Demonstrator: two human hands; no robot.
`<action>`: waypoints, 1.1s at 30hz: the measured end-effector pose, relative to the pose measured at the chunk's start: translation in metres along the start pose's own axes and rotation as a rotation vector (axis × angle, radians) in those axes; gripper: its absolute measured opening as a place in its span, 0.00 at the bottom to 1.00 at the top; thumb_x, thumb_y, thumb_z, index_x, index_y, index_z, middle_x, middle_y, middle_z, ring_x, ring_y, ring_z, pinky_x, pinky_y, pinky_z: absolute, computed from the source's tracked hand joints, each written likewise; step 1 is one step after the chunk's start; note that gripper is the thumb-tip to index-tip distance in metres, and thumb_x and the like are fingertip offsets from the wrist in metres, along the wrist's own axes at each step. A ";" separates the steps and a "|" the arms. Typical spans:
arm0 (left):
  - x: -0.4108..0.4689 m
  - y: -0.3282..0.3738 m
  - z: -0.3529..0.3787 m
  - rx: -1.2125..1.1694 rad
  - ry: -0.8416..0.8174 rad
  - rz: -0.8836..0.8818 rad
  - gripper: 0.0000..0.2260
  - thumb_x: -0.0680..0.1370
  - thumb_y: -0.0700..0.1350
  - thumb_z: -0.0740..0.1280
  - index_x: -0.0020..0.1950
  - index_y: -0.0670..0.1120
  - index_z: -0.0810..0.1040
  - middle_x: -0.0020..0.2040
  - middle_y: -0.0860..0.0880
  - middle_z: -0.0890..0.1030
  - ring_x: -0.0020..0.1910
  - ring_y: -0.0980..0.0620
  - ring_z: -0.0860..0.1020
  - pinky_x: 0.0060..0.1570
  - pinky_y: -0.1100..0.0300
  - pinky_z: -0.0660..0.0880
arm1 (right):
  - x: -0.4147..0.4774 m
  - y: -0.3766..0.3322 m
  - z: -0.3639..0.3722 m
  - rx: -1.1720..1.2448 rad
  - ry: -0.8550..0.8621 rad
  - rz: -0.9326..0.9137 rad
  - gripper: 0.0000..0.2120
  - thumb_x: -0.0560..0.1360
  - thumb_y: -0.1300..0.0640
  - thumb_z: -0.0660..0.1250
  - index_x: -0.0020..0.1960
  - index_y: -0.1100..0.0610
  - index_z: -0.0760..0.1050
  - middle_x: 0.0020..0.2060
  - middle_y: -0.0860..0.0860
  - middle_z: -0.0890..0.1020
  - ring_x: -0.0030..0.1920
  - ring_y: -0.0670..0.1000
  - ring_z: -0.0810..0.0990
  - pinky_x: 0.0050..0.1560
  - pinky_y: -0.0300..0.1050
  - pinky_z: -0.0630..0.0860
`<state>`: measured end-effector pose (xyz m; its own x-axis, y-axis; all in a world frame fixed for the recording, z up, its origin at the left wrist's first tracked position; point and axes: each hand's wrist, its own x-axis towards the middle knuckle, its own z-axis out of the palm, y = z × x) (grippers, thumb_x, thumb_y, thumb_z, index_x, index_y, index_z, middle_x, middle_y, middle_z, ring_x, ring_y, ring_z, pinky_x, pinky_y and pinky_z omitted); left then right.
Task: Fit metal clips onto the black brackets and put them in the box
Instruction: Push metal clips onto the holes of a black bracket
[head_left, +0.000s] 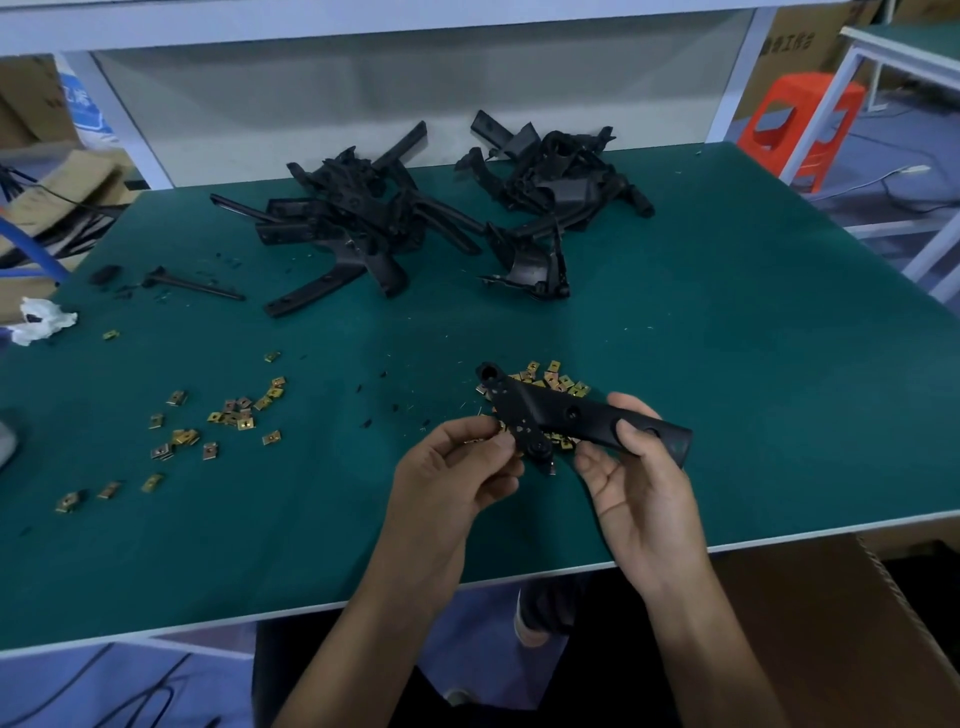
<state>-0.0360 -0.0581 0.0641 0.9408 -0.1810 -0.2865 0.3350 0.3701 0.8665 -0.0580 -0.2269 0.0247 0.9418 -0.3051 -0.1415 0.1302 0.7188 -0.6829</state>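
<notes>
left hand (457, 467) pinches bracket (566, 410), right hand (639, 483) grips it | clips (553, 379) beneath, loose clips (234, 415) scattered left | bracket piles (363, 218) behind | green table (727, 364), orange stool (800, 124)

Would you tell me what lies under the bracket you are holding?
A heap of brass-coloured clips on the green table; the bracket and left hand cover much of it.

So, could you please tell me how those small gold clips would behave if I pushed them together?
The gold clips lie flat and squarish, so they would probably slide, not roll. They look like thin folded metal, so likely stiff and light. On the smooth green mat they may skate apart.
</notes>
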 end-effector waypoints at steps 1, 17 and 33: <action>0.000 0.001 0.000 -0.008 0.000 -0.003 0.08 0.75 0.36 0.71 0.54 0.38 0.79 0.41 0.43 0.84 0.38 0.52 0.82 0.37 0.64 0.79 | 0.000 0.000 0.000 0.013 0.002 0.006 0.12 0.76 0.61 0.65 0.53 0.52 0.85 0.49 0.55 0.85 0.41 0.50 0.83 0.43 0.41 0.82; 0.004 0.003 -0.007 -0.004 0.037 -0.034 0.06 0.76 0.34 0.70 0.50 0.44 0.79 0.37 0.47 0.83 0.33 0.54 0.80 0.33 0.65 0.77 | 0.002 0.003 -0.004 -0.051 -0.072 0.001 0.13 0.76 0.62 0.65 0.55 0.53 0.85 0.50 0.57 0.85 0.42 0.52 0.85 0.45 0.43 0.83; 0.023 0.015 -0.004 0.348 -0.346 0.008 0.08 0.79 0.39 0.71 0.56 0.49 0.82 0.41 0.47 0.84 0.38 0.53 0.80 0.39 0.63 0.77 | 0.003 0.005 -0.002 0.005 -0.075 0.054 0.15 0.78 0.52 0.67 0.64 0.51 0.83 0.56 0.56 0.85 0.49 0.50 0.85 0.52 0.42 0.82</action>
<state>-0.0088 -0.0531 0.0689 0.8515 -0.4933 -0.1777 0.2353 0.0568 0.9703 -0.0554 -0.2253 0.0196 0.9680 -0.2181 -0.1241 0.0798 0.7363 -0.6720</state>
